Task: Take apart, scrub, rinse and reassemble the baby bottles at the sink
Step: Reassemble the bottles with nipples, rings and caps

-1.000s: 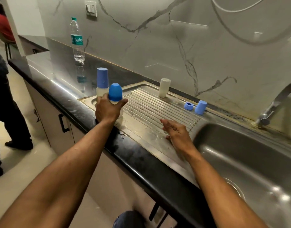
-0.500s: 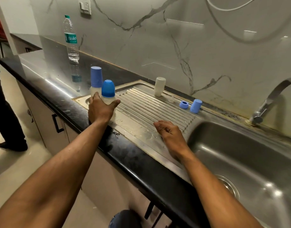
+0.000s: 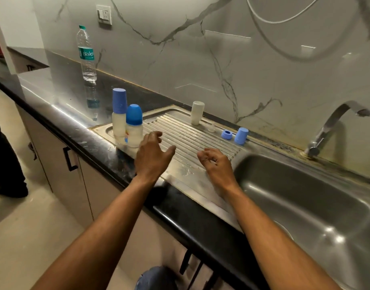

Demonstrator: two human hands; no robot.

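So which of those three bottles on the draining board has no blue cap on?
The bare white plastic bottle standing alone at the back; the two assembled bottles at the left end wear blue caps.

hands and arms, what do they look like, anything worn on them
Both arms are bare from the bottom edge of the picture to the wrists, with no sleeves in view. The left hand and right hand wear no gloves, and no watch, bracelet or ring shows. Nails look short and plain.

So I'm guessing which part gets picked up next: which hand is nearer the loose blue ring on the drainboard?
Right. The right hand is just in front of the blue ring; the left hand is farther off, beside the capped bottles.
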